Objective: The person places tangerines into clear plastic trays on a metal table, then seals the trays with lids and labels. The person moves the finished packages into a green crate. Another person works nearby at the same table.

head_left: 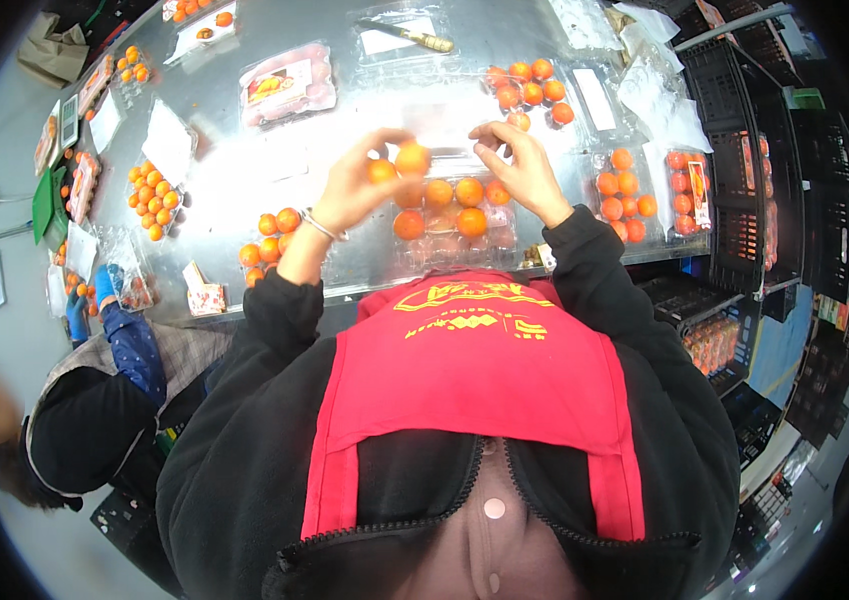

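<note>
In front of me a clear plastic clamshell box [457, 243] holds several orange citrus fruits [471, 222], mandarin-like in size. Above its left side my left hand [345, 192] is closed around two more mandarins [412, 158]. On the other side my right hand [525, 172] hovers over the far right corner of the box. Its thumb and fingers are bent but apart, and nothing shows between them. Bright glare hides part of the box's far edge and lid.
Loose mandarins [533, 92] lie beyond my right hand, with more [627, 184] to its right. A closed fruit pack [288, 85] and a knife [410, 36] lie farther back. Black crates [735, 160] stand at right. A co-worker's blue-gloved hand [108, 284] is at left.
</note>
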Action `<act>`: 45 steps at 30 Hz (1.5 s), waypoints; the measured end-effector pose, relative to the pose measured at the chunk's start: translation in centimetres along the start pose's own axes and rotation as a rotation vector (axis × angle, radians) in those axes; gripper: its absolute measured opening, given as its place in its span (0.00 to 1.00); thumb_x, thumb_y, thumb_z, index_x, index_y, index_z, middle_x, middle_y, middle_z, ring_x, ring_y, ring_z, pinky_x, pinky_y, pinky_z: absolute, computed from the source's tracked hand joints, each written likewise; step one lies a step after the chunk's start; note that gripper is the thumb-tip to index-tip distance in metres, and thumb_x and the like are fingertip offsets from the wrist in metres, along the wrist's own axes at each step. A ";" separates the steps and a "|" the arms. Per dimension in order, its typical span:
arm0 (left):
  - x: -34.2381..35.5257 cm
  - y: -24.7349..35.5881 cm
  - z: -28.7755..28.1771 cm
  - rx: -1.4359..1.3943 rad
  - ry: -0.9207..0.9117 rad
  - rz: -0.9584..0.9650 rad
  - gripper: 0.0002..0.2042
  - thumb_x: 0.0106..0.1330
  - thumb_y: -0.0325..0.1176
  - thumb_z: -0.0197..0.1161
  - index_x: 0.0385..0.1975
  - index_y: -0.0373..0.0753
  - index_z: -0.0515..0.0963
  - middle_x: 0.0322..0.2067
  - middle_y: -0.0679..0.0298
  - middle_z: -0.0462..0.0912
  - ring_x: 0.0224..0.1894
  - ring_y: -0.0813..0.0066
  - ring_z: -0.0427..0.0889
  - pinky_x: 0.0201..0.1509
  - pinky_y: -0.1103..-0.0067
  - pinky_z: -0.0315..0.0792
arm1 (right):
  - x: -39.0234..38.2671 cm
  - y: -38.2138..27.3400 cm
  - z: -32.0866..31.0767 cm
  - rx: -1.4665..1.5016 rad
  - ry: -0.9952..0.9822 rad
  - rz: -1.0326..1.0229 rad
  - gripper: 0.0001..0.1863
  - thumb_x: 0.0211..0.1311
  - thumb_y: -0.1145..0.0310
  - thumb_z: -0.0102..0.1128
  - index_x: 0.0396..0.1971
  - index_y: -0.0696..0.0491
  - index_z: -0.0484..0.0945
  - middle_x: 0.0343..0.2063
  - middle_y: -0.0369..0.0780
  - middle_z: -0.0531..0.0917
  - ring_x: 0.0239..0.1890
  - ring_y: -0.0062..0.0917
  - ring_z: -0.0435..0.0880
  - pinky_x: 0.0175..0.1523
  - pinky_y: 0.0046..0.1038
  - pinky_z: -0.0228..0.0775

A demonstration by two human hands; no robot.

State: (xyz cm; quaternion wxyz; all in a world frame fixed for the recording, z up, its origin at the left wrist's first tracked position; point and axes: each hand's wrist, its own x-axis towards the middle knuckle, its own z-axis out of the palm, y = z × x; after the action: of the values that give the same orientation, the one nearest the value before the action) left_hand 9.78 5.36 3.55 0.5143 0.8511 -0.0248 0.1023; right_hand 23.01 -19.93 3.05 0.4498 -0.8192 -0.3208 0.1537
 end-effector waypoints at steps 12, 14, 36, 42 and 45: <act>-3.1 2.6 5.6 0.050 0.071 -0.089 0.25 0.62 0.37 0.74 0.58 0.39 0.76 0.46 0.56 0.86 0.45 0.61 0.86 0.48 0.68 0.80 | -2.3 -2.3 0.5 0.522 -0.450 0.055 0.26 0.66 0.62 0.73 0.59 0.58 0.77 0.53 0.43 0.84 0.58 0.24 0.81 0.63 0.30 0.73; -3.9 2.0 5.5 -0.197 0.012 -0.389 0.20 0.70 0.36 0.70 0.57 0.35 0.76 0.47 0.55 0.85 0.47 0.65 0.85 0.54 0.68 0.80 | -2.7 -2.0 0.0 0.630 -0.434 0.136 0.27 0.67 0.62 0.72 0.61 0.58 0.75 0.54 0.42 0.83 0.59 0.25 0.81 0.63 0.31 0.73; -7.0 1.2 7.4 0.564 -0.100 0.295 0.27 0.59 0.33 0.72 0.60 0.39 0.75 0.53 0.54 0.76 0.56 0.50 0.75 0.62 0.63 0.70 | -7.2 1.4 -4.6 0.289 -0.069 0.044 0.19 0.64 0.67 0.73 0.50 0.55 0.76 0.42 0.36 0.81 0.43 0.21 0.82 0.47 0.27 0.76; -8.4 -0.7 8.4 0.544 -0.004 0.272 0.25 0.63 0.31 0.71 0.61 0.37 0.75 0.56 0.51 0.76 0.56 0.46 0.77 0.56 0.63 0.75 | -11.0 1.2 -0.9 -0.098 0.068 -0.129 0.24 0.56 0.68 0.76 0.48 0.59 0.74 0.40 0.47 0.76 0.42 0.44 0.80 0.46 0.38 0.73; -8.9 -1.0 8.7 0.433 -0.031 0.159 0.24 0.64 0.30 0.71 0.61 0.37 0.75 0.57 0.48 0.75 0.58 0.43 0.76 0.59 0.61 0.74 | -11.8 1.4 0.9 -0.184 0.120 -0.196 0.24 0.56 0.67 0.75 0.49 0.59 0.75 0.43 0.48 0.77 0.44 0.46 0.81 0.47 0.39 0.75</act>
State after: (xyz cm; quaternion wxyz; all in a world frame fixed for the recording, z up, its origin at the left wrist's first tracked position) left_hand 2.47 -2.37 -3.02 0.3094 0.9385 -0.0772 0.1325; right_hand 14.28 -27.74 0.92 0.4039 -0.8296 -0.3844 0.0298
